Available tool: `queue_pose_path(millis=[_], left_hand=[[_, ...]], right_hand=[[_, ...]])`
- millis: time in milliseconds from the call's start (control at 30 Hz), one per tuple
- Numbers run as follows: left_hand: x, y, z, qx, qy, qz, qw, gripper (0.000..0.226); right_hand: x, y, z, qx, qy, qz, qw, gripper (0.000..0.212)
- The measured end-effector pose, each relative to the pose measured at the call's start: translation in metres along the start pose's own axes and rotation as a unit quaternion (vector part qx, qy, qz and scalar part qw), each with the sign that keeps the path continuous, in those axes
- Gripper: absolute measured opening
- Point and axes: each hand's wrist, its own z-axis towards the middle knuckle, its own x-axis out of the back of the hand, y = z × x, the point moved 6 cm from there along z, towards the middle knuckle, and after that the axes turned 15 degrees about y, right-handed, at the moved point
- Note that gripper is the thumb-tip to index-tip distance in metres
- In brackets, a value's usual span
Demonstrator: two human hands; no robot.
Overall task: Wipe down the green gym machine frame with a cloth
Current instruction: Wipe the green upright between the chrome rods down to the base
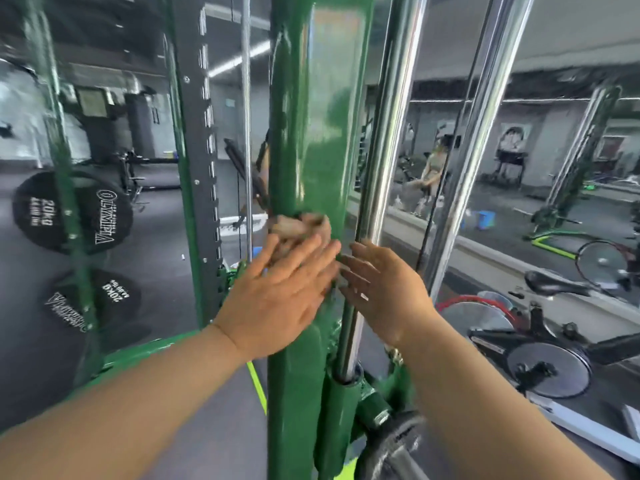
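Observation:
The green gym machine frame point(311, 133) is a glossy upright post in the middle of the view, running from top to bottom. A crumpled beige cloth point(303, 224) lies against the post at about mid-height. My left hand point(277, 292) is laid flat on the post with its fingers stretched over the cloth's lower part, pressing it to the metal. My right hand point(384, 289) is at the post's right edge, fingers apart and holding nothing, its fingertips close to those of the left hand. The part of the cloth under my fingers is hidden.
Two chrome guide rods point(388, 168) rise just right of the post. A black perforated upright point(197, 168) and 20 kg weight plates point(72, 213) stand at the left. A wall mirror point(519, 150) and an exercise bike point(554, 344) are at the right.

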Motion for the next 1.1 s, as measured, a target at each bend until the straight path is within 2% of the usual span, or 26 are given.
queue_pose_path(millis=[33,67,100,200,233,267,367,400,467,567,633,700,733,767,833,867,900,933,1000,1067,1100], left_hand=[[-0.002,0.01,-0.002,-0.07,-0.046,0.008,0.996,0.041],[0.0,0.015,0.004,-0.11,-0.084,0.012,0.99,0.04],[0.001,0.011,0.021,-0.121,-0.088,0.022,0.988,0.043],[0.013,-0.027,0.1,0.015,-0.035,0.107,0.993,0.05],[0.014,-0.034,0.113,0.047,-0.028,0.133,0.99,0.048],[0.011,-0.03,0.112,0.044,-0.038,0.14,0.988,0.046],[-0.006,0.026,0.056,-0.11,-0.155,0.042,0.981,0.034],[-0.002,0.037,0.042,-0.125,-0.177,0.015,0.976,0.033],[0.001,0.031,0.036,-0.088,-0.191,0.004,0.978,0.04],[0.025,0.004,0.051,-0.011,-0.08,0.043,0.996,0.02],[0.038,-0.01,0.045,0.054,-0.037,0.057,0.996,0.021],[0.048,-0.019,0.031,0.17,0.002,0.035,0.985,0.028],[0.052,-0.022,0.024,0.27,0.028,-0.001,0.963,0.032],[0.05,-0.025,0.017,0.395,0.053,-0.048,0.916,0.035],[0.041,-0.021,0.002,0.631,0.089,-0.144,0.757,0.034],[0.034,-0.013,-0.006,0.704,0.086,-0.178,0.683,0.029],[0.028,-0.003,-0.012,0.738,0.085,-0.199,0.639,0.022],[0.026,0.004,-0.021,0.749,0.065,-0.212,0.625,0.015],[0.025,0.002,-0.037,0.737,0.006,-0.218,0.64,0.009],[0.008,-0.021,-0.049,0.726,-0.052,-0.268,0.631,0.017],[0.0,-0.036,-0.045,0.72,-0.024,-0.319,0.616,0.024]], right_hand=[[0.009,0.001,-0.001,-0.014,0.013,-0.009,1.0,0.023],[0.019,0.003,-0.005,-0.03,0.019,-0.018,0.999,0.02],[0.028,0.005,-0.007,-0.045,0.019,-0.023,0.999,0.02],[0.057,0.009,-0.009,-0.078,0.018,-0.003,0.997,0.026],[0.066,0.01,-0.01,-0.088,0.021,0.009,0.996,0.027],[0.072,0.011,-0.01,-0.097,0.021,0.019,0.995,0.027],[0.086,0.014,-0.012,-0.105,0.003,0.023,0.994,0.027],[0.088,0.012,-0.014,-0.101,-0.005,0.023,0.995,0.027],[0.088,0.009,-0.013,-0.084,-0.022,0.018,0.996,0.026],[0.075,0.007,-0.022,-0.032,-0.06,-0.015,0.998,0.025],[0.055,0.005,-0.03,0.006,-0.079,-0.034,0.996,0.026],[0.032,0.0,-0.033,0.072,-0.074,-0.06,0.993,0.03],[0.021,-0.002,-0.034,0.111,-0.067,-0.074,0.989,0.033],[0.01,-0.004,-0.033,0.148,-0.057,-0.084,0.984,0.035],[-0.01,-0.002,-0.031,0.203,-0.041,-0.096,0.974,0.037],[-0.018,0.002,-0.03,0.217,-0.028,-0.089,0.972,0.037],[-0.022,0.005,-0.028,0.225,-0.01,-0.081,0.971,0.037],[-0.028,0.011,-0.027,0.235,0.012,-0.082,0.968,0.038],[-0.036,0.022,-0.028,0.253,0.034,-0.091,0.963,0.047],[-0.042,0.028,-0.03,0.264,0.045,-0.077,0.961,0.053],[-0.043,0.028,-0.031,0.262,0.052,-0.066,0.961,0.052]])
